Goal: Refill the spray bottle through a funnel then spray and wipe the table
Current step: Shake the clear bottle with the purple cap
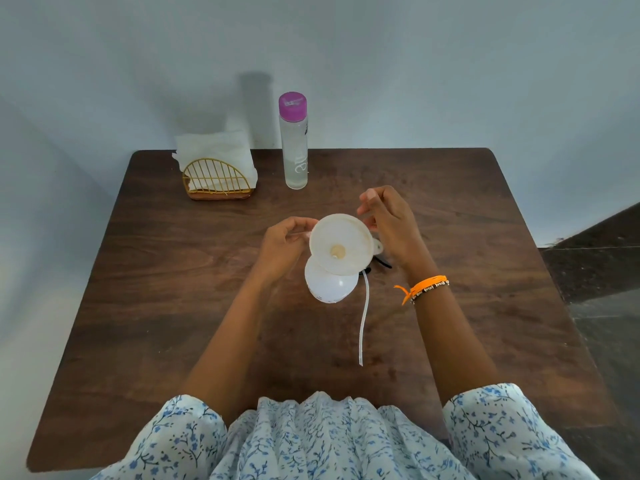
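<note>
A white funnel (341, 243) sits in the neck of the white spray bottle (329, 284) at the middle of the brown table (173, 306). My left hand (285, 242) touches the funnel's left rim with its fingertips. At the right rim my right hand (386, 225) pinches the funnel. The spray head lies on the table behind the bottle, mostly hidden, its white dip tube (363, 318) running toward me. A clear water bottle (293, 143) with a purple cap stands upright at the table's far edge.
A gold wire holder (216, 180) with white paper napkins stands at the far left corner, next to the water bottle. A pale wall rises right behind the table. Dark floor lies beyond the right edge.
</note>
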The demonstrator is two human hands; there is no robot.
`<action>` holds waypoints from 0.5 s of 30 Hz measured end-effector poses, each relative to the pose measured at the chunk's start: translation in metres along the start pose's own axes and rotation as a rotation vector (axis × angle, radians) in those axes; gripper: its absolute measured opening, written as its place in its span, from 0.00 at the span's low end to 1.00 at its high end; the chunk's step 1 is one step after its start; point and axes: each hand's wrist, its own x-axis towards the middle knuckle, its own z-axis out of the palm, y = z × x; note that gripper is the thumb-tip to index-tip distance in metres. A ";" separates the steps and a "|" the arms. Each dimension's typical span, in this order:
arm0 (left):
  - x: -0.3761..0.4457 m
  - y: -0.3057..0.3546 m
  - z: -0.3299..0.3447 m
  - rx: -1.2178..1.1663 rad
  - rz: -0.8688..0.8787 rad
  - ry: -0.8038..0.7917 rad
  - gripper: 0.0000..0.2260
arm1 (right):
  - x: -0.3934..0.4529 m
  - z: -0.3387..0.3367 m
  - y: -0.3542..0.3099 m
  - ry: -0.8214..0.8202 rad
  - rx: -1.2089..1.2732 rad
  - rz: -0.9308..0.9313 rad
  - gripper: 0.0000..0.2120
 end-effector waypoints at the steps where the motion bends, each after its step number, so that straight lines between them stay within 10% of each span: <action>1: 0.005 0.003 0.000 0.007 -0.005 0.018 0.08 | 0.006 0.000 0.000 -0.011 0.034 0.013 0.10; 8: 0.054 0.010 -0.004 0.000 -0.038 0.113 0.11 | 0.075 0.015 0.011 -0.230 0.000 -0.002 0.02; 15: 0.102 0.001 -0.011 -0.072 -0.115 0.152 0.14 | 0.154 0.055 0.021 -0.265 -0.151 -0.053 0.23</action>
